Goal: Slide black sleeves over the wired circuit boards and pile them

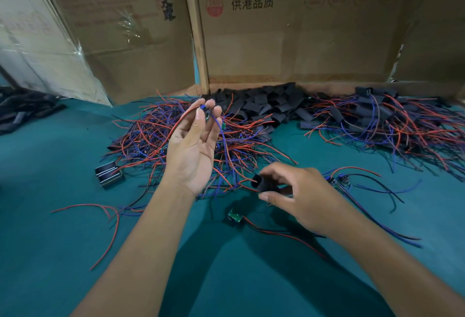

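Note:
My left hand (195,145) is raised palm up over the tangle of unsleeved wired boards (156,138) and pinches one small circuit board (205,112) at its fingertips; that board's red and blue wires trail down. My right hand (297,195) hovers lower at centre and grips a black sleeve (264,183) between thumb and fingers. A heap of loose black sleeves (266,105) lies at the back centre. The pile of sleeved boards (382,122) spreads at the back right.
A bare green board (235,216) with red and black wires lies on the teal tabletop (63,228) below my right hand. More loose boards (339,180) lie to the right. A black block (109,174) sits left. Cardboard boxes (264,39) wall off the back.

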